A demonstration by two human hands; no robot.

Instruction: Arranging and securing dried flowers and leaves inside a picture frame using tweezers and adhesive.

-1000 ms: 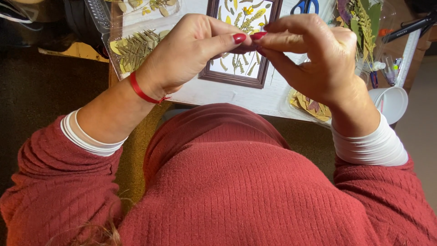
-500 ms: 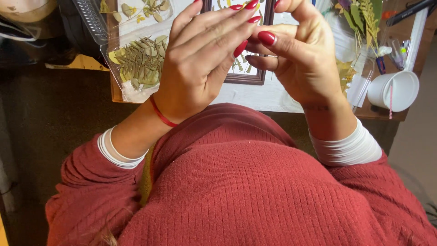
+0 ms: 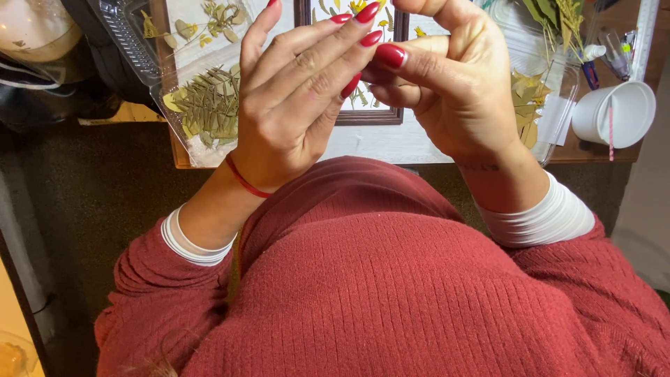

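Wooden table [image 3: 600, 150] at top of view, dark floor below it. Red ribbed sweater fills the lower half. Both hands raised above the table edge, fingertips meeting. Left hand [image 3: 296, 105]: fingers extended, red nails, thumb tucked toward the right hand [image 3: 457, 84], whose fingers curl inward, pinched; whatever they pinch is too small to tell. Behind them, dark picture frame [image 3: 370, 115] with pressed flowers. Clear tray of dried leaves [image 3: 206, 105] left; white cup [image 3: 618, 112] right.
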